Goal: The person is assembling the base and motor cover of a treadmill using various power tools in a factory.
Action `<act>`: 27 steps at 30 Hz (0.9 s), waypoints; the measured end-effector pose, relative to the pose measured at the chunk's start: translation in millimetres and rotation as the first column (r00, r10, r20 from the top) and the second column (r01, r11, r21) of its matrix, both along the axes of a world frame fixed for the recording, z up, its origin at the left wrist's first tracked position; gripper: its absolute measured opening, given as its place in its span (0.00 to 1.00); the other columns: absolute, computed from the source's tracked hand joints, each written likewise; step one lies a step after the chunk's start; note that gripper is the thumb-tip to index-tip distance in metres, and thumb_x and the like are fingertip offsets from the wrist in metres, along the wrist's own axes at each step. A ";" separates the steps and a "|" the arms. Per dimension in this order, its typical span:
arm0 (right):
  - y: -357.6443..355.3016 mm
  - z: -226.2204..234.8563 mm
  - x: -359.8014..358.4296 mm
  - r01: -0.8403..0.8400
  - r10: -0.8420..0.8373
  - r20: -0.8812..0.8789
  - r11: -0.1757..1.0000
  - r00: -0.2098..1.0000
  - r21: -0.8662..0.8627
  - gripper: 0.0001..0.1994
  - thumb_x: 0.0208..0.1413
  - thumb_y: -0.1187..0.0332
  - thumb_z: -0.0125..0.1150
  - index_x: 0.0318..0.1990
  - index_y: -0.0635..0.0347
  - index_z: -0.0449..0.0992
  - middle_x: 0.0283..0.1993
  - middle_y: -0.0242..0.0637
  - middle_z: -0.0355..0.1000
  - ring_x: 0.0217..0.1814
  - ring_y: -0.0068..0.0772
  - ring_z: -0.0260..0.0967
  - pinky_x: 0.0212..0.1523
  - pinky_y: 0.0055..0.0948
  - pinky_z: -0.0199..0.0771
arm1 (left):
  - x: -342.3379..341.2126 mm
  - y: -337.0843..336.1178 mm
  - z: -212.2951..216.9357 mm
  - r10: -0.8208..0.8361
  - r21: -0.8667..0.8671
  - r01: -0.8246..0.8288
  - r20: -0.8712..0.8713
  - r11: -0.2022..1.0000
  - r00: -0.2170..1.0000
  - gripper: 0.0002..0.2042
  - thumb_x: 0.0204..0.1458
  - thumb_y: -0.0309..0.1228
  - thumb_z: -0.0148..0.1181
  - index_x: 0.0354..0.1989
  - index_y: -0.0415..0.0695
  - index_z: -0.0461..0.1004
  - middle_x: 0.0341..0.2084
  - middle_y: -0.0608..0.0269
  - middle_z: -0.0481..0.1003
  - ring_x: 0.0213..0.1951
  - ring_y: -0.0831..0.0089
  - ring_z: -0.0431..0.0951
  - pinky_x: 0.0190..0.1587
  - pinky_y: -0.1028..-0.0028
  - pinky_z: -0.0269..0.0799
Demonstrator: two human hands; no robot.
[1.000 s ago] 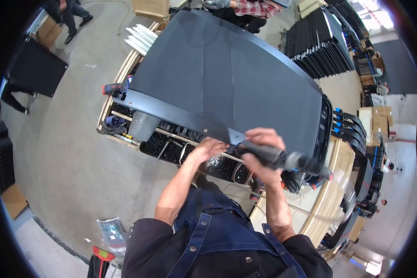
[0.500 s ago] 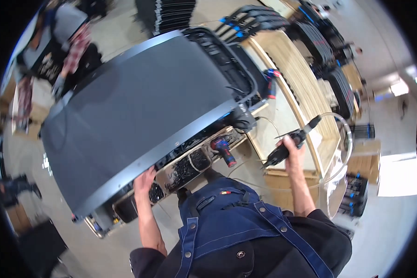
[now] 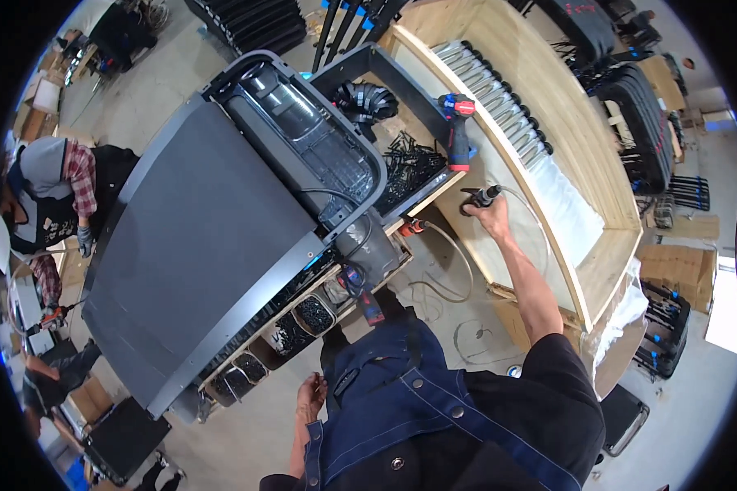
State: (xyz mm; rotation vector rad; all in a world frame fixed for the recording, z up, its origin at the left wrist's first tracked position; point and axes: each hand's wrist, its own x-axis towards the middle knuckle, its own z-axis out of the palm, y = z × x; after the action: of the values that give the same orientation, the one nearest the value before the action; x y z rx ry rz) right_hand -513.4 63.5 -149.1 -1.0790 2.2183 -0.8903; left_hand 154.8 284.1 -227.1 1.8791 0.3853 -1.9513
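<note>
Here's the right hand [image 3: 490, 219], wrapped round the black power tool [image 3: 483, 196], right of centre in the frame, over the pale counter [image 3: 508, 173]! Lower centre, the left hand [image 3: 311, 394] curls loosely beside the blue apron [image 3: 377, 393]; whether it's pinching anything, I can't tell. The big dark panel [image 3: 209, 217] fills left of centre.

Black tool [image 3: 489, 195] in right hand [image 3: 491, 218]

An open pale-wood crate [image 3: 577, 123] holds silvery metal rods with black ends [image 3: 487, 90] along its left edge and white sheeting [image 3: 561, 192] beside them, while a red-and-blue cordless driver [image 3: 458, 139] sits at the near right corner of a dark grey tray [image 3: 411, 88] of black fasteners [image 3: 409, 164].
</note>
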 end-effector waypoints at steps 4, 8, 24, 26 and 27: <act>-50.2 -71.1 16.5 0.059 -0.064 0.048 0.994 0.997 0.088 0.25 0.35 0.70 0.82 0.43 0.66 0.78 0.38 0.42 0.81 0.41 0.37 0.78 0.47 0.37 0.77 | -4.5 43.9 36.7 -0.088 -0.064 0.099 0.151 0.993 0.985 0.07 0.64 0.37 0.56 0.39 0.48 0.75 0.30 0.67 0.76 0.33 0.71 0.77 0.36 0.72 0.74; -46.4 -121.4 -14.6 0.044 -0.048 0.028 0.991 0.998 0.125 0.25 0.36 0.69 0.82 0.45 0.65 0.79 0.40 0.44 0.81 0.45 0.43 0.79 0.50 0.40 0.76 | -29.9 2.5 77.4 -0.172 0.022 0.172 0.221 0.985 0.960 0.06 0.63 0.37 0.58 0.40 0.49 0.74 0.31 0.68 0.76 0.34 0.74 0.76 0.37 0.72 0.74; 62.2 29.1 139.0 -0.308 0.250 0.215 0.902 0.944 0.303 0.15 0.60 0.66 0.66 0.48 0.69 0.80 0.46 0.50 0.81 0.50 0.34 0.80 0.47 0.31 0.79 | -64.7 -106.3 2.6 -0.410 -0.091 0.500 0.458 0.861 0.789 0.12 0.60 0.39 0.61 0.44 0.43 0.77 0.31 0.64 0.79 0.32 0.76 0.79 0.32 0.72 0.77; 61.4 -8.3 145.1 -0.319 0.320 0.062 0.871 0.945 0.373 0.26 0.58 0.67 0.66 0.63 0.67 0.70 0.55 0.57 0.77 0.58 0.47 0.77 0.60 0.40 0.72 | -52.5 -97.5 -15.4 -0.427 -0.044 0.517 0.505 0.855 0.750 0.12 0.59 0.38 0.62 0.44 0.43 0.77 0.31 0.64 0.79 0.31 0.77 0.79 0.32 0.72 0.77; 58.1 -20.5 158.6 -0.348 0.386 -0.102 0.898 0.917 0.268 0.28 0.57 0.67 0.67 0.64 0.68 0.68 0.56 0.55 0.76 0.58 0.49 0.76 0.62 0.42 0.70 | -40.2 -88.2 -26.6 -0.378 -0.066 0.523 0.616 0.850 0.691 0.12 0.58 0.37 0.61 0.41 0.40 0.78 0.29 0.60 0.80 0.31 0.69 0.81 0.32 0.67 0.78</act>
State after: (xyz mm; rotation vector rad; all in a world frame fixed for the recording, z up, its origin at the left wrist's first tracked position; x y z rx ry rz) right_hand -354.8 121.6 -169.6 -1.4195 2.0700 -0.3696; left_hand 114.6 195.9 -253.7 2.4271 -0.5365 -1.4431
